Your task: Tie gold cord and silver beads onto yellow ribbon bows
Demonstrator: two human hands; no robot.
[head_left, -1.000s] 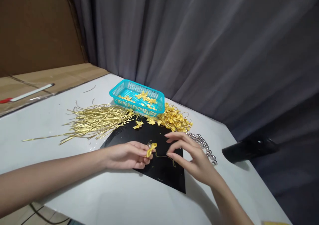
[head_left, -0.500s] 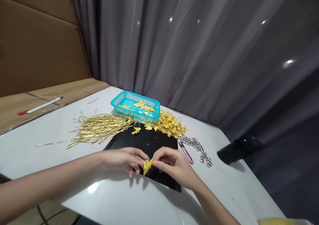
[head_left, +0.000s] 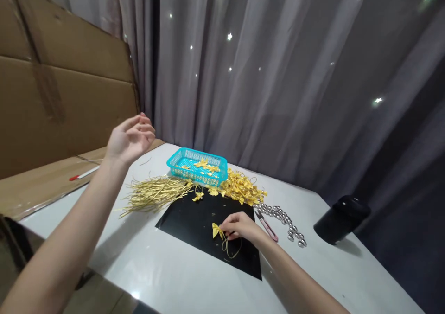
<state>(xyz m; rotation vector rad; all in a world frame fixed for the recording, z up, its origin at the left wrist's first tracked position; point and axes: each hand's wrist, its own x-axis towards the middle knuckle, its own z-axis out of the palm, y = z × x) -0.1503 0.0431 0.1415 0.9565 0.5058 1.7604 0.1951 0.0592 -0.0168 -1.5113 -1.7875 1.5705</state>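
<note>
My right hand (head_left: pixel 239 227) pinches a yellow ribbon bow (head_left: pixel 217 231) just above the black mat (head_left: pixel 194 223). A thin gold cord loop (head_left: pixel 232 253) hangs from the bow below my fingers. Raised high at the left, my left hand (head_left: pixel 134 137) is apart from everything on the table, its palm showing and its fingers loosely bent with nothing seen in them. Beneath that hand lies a spread bundle of gold cord pieces (head_left: pixel 156 192). Another bow (head_left: pixel 198 196) with a loop rests on the mat's far edge.
A turquoise basket (head_left: pixel 222 171) holding several yellow bows stands at the back. Beside it is a pile of yellow bows (head_left: pixel 243 188). Silver beads (head_left: pixel 283 217), pink thread snips (head_left: pixel 268 227) and a black cylindrical container (head_left: pixel 339 221) lie to the right. Cardboard (head_left: pixel 69 91) stands at the left.
My left hand has let go of the bow and swung up and left. My right hand keeps the bow, whose cord loop now shows. The view has shifted.
</note>
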